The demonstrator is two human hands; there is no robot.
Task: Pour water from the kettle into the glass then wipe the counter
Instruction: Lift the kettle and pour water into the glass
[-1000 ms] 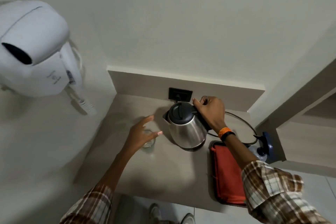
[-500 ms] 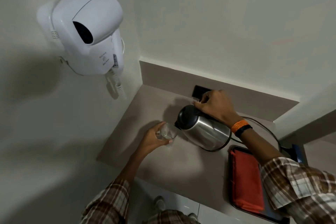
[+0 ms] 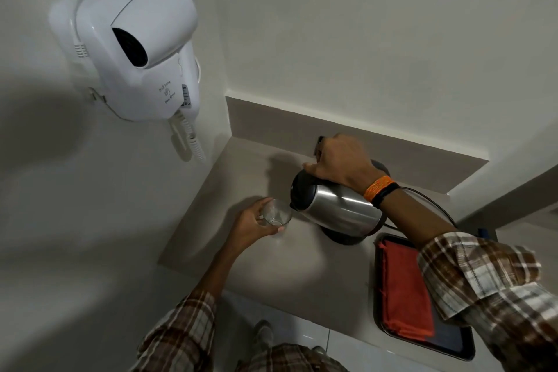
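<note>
A steel kettle (image 3: 338,208) with a black lid is tipped to the left, its spout right at the rim of a small clear glass (image 3: 276,213). My right hand (image 3: 341,164) grips the kettle's handle from above. My left hand (image 3: 252,222) is wrapped around the glass and holds it tilted toward the spout, just above the beige counter (image 3: 271,263). The kettle's black base (image 3: 345,239) sits under it on the counter. I cannot make out any water stream.
A dark tray (image 3: 453,344) with a folded red cloth (image 3: 404,287) lies at the counter's right front. A white wall-hung hair dryer (image 3: 142,48) hangs on the left wall. A black cord (image 3: 428,199) runs behind the kettle. The counter's front edge drops to a tiled floor.
My right hand lifted and tipped the kettle leftward from upright. My left hand closed on the glass and raised it to the spout. The camera swung left.
</note>
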